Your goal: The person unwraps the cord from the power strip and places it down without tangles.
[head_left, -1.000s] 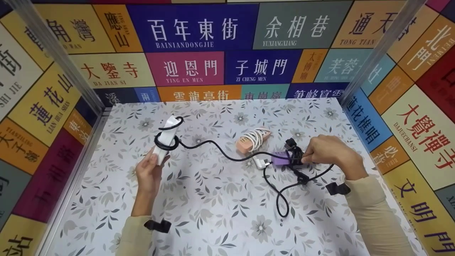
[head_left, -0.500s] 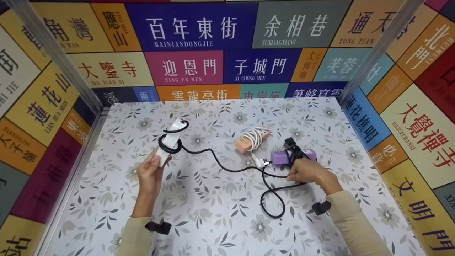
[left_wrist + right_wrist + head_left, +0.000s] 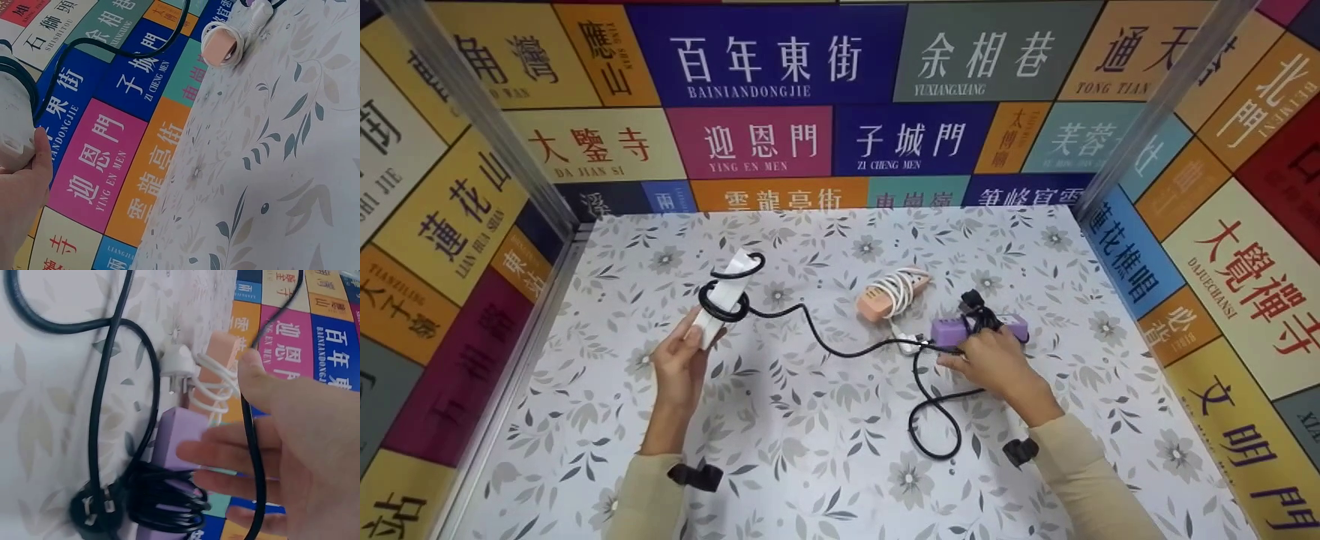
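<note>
My left hand (image 3: 679, 361) grips the lower end of a white power strip (image 3: 729, 289), raised and tilted. Loops of black cord (image 3: 840, 354) circle the strip's middle, and the cord runs right across the table. My right hand (image 3: 997, 367) is just in front of a purple power strip (image 3: 949, 332), which has black cord (image 3: 166, 500) bundled round it. In the right wrist view its fingers are spread and fairly straight, with the white strip's cord crossing the palm between thumb and fingers. A black plug (image 3: 95, 511) lies beside the purple strip.
A peach power strip (image 3: 876, 306) wound with white cord lies behind and left of the purple one. Its white plug (image 3: 177, 363) rests between them. Black cord makes a loop (image 3: 936, 454) nearer the front. Sign-patterned panels (image 3: 750, 142) wall the flower-patterned table (image 3: 810, 465).
My right hand has moved left from beyond the purple strip, its fingers loosening from the cord, and the purple strip is less covered. My left hand and the white strip have shifted slightly right.
</note>
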Available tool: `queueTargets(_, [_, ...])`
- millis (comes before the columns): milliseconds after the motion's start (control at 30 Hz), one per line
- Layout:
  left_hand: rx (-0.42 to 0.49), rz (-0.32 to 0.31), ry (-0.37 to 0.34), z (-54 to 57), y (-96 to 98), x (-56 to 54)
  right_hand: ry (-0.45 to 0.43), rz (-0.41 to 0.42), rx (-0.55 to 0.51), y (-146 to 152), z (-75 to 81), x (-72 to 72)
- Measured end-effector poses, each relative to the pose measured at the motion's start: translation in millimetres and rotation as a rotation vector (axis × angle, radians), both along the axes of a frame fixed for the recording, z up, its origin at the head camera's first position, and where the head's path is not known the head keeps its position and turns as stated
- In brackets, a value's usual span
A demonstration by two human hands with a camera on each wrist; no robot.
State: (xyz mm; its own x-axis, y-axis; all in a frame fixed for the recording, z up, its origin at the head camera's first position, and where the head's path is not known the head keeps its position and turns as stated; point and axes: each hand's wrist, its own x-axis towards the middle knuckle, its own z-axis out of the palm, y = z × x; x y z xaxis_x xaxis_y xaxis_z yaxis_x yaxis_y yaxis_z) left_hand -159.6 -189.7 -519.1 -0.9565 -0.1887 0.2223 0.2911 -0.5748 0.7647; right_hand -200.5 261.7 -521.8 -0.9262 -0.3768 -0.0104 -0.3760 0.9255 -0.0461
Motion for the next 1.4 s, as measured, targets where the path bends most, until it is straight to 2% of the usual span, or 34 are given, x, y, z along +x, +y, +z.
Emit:
queueTargets(67, [-0.016,-0.002,-0.008,1.8,0.4,0.4,0.056,-0.015,0.040,-4.6,2.4,1.9])
queueTargets(200, [-0.040,-0.010,0.012,3.7,1.3,0.7,0.081,-0.028,0.071,-15.5,6.2,1.4])
queueTargets(367, [-0.035,-0.023,0.035,3.5,3.6,1.1,0.122,-0.010,0.018,-32.1,4.3,-3.8])
queueTargets(500, [-0.044,-0.015,-0.002,3.0,3.1,3.1,0.147,-0.028,-0.013,-44.8,-1.0,-8.7])
queueTargets(667, [-0.078,0.019,-0.082,3.6,1.7,6.6,0.123,-0.086,-0.027,-55.5,-5.9,-13.0])
queueTargets(800, [-0.081,0.018,-0.068,2.8,1.2,7.4,0.127,-0.082,-0.049,-63.9,-4.7,-14.4])
queueTargets(900, [-0.068,0.001,-0.027,1.4,1.6,6.9,0.174,-0.044,-0.089,-72.6,-1.6,-14.6])
queueTargets(1100, [-0.097,-0.025,0.024,2.3,3.3,3.9,0.280,0.100,-0.199,-93.7,2.1,-18.8])
queueTargets(1267, [-0.097,-0.005,-0.027,2.4,5.6,3.8,0.287,0.233,-0.235,-109.3,2.2,-25.9])
queueTargets(1400, [-0.102,0.006,-0.080,1.6,7.2,5.3,0.293,0.301,-0.224,-118.6,-0.3,-33.0])
